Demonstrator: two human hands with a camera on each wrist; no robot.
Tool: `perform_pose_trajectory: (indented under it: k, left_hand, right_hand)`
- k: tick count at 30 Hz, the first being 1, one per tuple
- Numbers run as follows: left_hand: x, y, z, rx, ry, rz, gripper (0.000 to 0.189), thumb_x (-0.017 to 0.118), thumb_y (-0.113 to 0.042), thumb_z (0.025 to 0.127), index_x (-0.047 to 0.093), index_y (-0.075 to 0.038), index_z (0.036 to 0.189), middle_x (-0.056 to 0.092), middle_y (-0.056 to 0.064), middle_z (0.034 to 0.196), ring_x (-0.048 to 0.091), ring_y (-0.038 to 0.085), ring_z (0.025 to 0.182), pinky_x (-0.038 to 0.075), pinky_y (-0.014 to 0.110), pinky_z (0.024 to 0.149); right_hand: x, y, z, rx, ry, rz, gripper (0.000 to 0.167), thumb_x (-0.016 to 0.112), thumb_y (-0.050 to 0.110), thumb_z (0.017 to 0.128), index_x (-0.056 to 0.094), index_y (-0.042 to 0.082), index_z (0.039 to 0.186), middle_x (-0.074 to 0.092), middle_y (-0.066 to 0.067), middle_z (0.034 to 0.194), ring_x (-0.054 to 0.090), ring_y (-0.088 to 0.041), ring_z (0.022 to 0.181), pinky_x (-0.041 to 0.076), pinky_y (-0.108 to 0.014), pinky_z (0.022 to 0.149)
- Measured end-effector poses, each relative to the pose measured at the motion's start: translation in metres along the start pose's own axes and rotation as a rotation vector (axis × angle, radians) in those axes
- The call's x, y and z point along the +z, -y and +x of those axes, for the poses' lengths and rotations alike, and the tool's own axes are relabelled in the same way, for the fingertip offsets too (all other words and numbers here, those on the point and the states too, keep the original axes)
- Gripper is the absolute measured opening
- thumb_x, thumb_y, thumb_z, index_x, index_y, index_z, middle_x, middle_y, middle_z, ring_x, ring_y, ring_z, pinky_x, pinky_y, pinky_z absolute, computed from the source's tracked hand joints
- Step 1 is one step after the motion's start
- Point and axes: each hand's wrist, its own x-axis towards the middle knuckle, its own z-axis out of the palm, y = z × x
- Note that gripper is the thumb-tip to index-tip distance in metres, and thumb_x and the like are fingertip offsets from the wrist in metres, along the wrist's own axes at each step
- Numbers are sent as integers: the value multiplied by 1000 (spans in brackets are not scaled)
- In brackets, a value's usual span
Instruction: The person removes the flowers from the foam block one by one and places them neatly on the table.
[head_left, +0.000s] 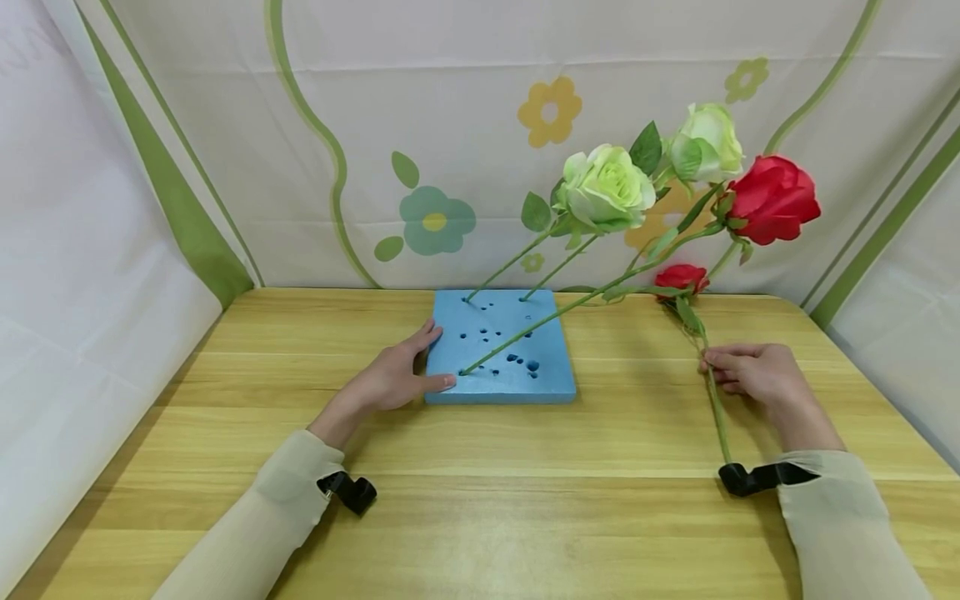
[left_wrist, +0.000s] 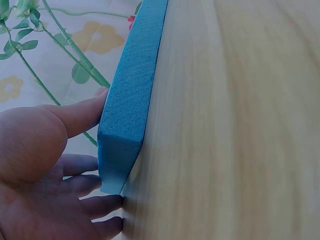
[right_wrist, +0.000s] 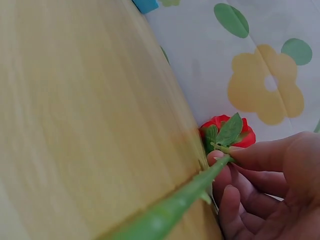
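Observation:
My left hand [head_left: 393,372] rests at the left side of a blue foam block [head_left: 495,350] pierced with several holes. Its thumb lies on the block's top and the other fingers stretch along the side, as the left wrist view also shows. Two pale green roses [head_left: 606,190] and a large red rose [head_left: 775,200] stand in the block, their stems leaning right. My right hand [head_left: 761,379] pinches the green stem of a smaller red rose [head_left: 681,281] between thumb and fingers. That bloom points away from me, low near the table's back edge.
A wooden table [head_left: 480,508] carries the block. Behind it hangs a white cloth [head_left: 465,108] printed with flowers. White cloth walls rise at left and right. The leaning blooms reach over the table's back right.

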Motion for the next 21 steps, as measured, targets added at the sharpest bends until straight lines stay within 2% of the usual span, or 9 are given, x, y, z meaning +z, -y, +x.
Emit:
perform_pose_trajectory:
  k: [8, 21]
  left_hand:
    - [0, 0, 0, 6, 3, 7, 89, 71, -38, 98, 18, -12, 164, 6, 3, 170, 9, 31, 153, 19, 53, 119]
    - [0, 0, 0, 10, 2, 15, 89, 71, -38, 98, 18, -12, 164, 6, 2, 170, 10, 31, 153, 19, 54, 119]
  right_hand:
    - [-4, -2, 1, -2, 18, -20, 53, 59, 29, 105, 55, -13, 138, 76, 6, 92, 69, -7, 78, 59, -29, 70]
    - [-10, 2, -1, 14, -53, -69, 64, 66, 41, 100, 56, -7, 141, 72, 9, 96, 70, -6, 82, 59, -29, 74]
